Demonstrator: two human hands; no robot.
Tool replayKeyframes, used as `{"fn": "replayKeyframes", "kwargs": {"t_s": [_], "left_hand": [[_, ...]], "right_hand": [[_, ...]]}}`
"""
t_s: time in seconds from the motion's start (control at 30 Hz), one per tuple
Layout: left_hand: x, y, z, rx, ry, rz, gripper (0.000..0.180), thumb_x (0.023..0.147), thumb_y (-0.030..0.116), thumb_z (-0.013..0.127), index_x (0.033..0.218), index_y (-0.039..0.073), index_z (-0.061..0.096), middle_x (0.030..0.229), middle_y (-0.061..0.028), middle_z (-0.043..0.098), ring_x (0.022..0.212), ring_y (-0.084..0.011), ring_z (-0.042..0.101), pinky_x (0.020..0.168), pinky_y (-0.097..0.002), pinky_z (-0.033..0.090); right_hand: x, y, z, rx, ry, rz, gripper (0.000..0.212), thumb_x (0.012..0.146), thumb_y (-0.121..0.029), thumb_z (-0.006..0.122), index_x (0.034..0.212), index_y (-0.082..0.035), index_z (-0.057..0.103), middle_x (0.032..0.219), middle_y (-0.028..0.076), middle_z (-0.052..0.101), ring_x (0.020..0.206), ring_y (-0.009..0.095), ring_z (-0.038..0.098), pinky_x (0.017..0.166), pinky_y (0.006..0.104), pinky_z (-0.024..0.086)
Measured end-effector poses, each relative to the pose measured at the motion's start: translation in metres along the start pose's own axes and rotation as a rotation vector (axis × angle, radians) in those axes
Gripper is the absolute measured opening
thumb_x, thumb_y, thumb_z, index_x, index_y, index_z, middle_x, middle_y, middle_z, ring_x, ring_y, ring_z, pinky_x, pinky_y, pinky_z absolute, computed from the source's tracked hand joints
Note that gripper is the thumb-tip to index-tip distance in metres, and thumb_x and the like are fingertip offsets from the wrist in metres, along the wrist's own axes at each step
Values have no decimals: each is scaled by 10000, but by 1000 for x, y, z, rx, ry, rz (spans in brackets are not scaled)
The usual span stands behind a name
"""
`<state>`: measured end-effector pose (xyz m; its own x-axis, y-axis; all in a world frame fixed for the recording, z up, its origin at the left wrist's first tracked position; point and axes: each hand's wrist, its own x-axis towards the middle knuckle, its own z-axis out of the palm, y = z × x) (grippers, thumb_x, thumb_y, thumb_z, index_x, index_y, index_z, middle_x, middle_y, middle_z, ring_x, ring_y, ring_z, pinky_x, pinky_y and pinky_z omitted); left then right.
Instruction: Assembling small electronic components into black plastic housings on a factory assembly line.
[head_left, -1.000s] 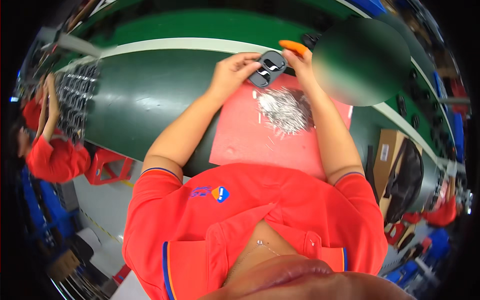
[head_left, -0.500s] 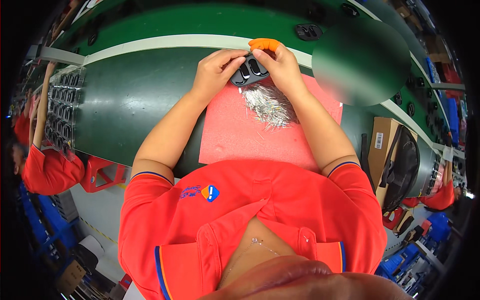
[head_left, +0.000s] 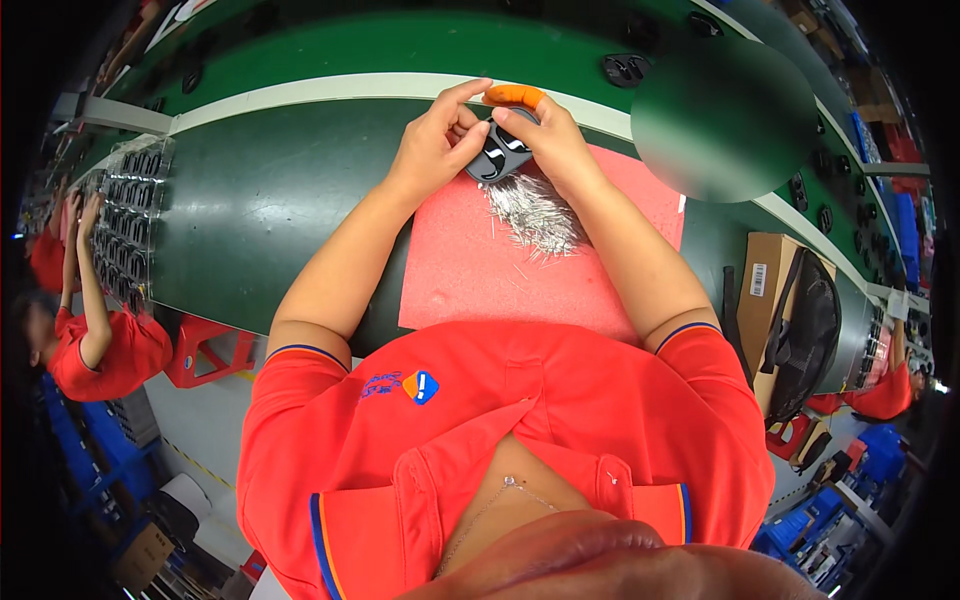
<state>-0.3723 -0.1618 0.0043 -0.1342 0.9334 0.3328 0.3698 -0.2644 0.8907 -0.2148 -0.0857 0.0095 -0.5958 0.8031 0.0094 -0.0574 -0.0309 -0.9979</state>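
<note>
Over the far edge of a pink foam mat point(head_left: 470, 275), a dark grey rounded case point(head_left: 492, 165) with two glossy black curved pieces in it is held tilted between my hands. My right hand point(head_left: 553, 140) grips it, thumb on the top face and an orange-covered index finger behind its far edge. My left hand point(head_left: 432, 145) pinches the left edge with a bent thumb and curled fingers, while its index finger points up past the case. Just below lies a loose heap of thin silvery pins point(head_left: 535, 215), partly hidden by the case and my right hand.
A pale rail point(head_left: 330, 90) separates my dark green table from a green belt point(head_left: 400, 45) carrying several black cases point(head_left: 626, 70). At right stand a cardboard box point(head_left: 768, 265) and a black bag point(head_left: 808, 325). A co-worker point(head_left: 105, 345) sits at left beside clear trays point(head_left: 130, 215) of black parts.
The case has turned and tilted in my right hand. My left index finger has lifted off its far edge. At left, the co-worker's arm has bent and drawn back. Belt cases have shifted slightly right.
</note>
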Motion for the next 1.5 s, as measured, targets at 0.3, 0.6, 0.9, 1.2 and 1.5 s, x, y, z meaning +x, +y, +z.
{"fn": "replayKeyframes", "kwargs": {"t_s": [0.3,0.6,0.9,1.2,1.5], "left_hand": [[12,0,9,-13,2,17,154,884,31,586,1033,31,621,770,0,620,629,-35,518,587,-202,448],[27,7,3,-77,50,-13,432,990,187,465,1392,50,390,1093,-81,587,898,-111,549,840,-256,442],[20,11,-3,33,56,-18,279,935,120,569,1203,42,572,947,-45,624,752,-89,544,723,-232,459],[-32,34,-22,144,0,42,172,863,43,599,1026,14,646,893,-87,624,715,-155,588,663,-282,489],[-45,30,-21,195,1,82,159,853,47,601,1001,8,645,877,-98,619,718,-177,590,674,-296,488]], "right_hand": [[7,-18,-28,75,-111,-31,380,910,-108,595,1267,-4,518,1120,76,618,1009,122,583,895,254,455],[25,-38,-66,137,309,71,552,916,-116,569,1402,7,338,1267,135,526,959,184,625,766,263,519],[19,-27,-47,-302,258,-100,569,851,-82,629,1371,-8,413,795,-23,601,721,63,519,646,214,436],[-20,-10,-12,-366,36,-75,396,878,-70,600,1265,-8,544,1113,46,633,832,63,545,815,227,452],[-25,0,-11,-458,-7,-56,400,881,-88,600,1264,6,538,1120,46,629,835,66,547,823,226,451]]}}
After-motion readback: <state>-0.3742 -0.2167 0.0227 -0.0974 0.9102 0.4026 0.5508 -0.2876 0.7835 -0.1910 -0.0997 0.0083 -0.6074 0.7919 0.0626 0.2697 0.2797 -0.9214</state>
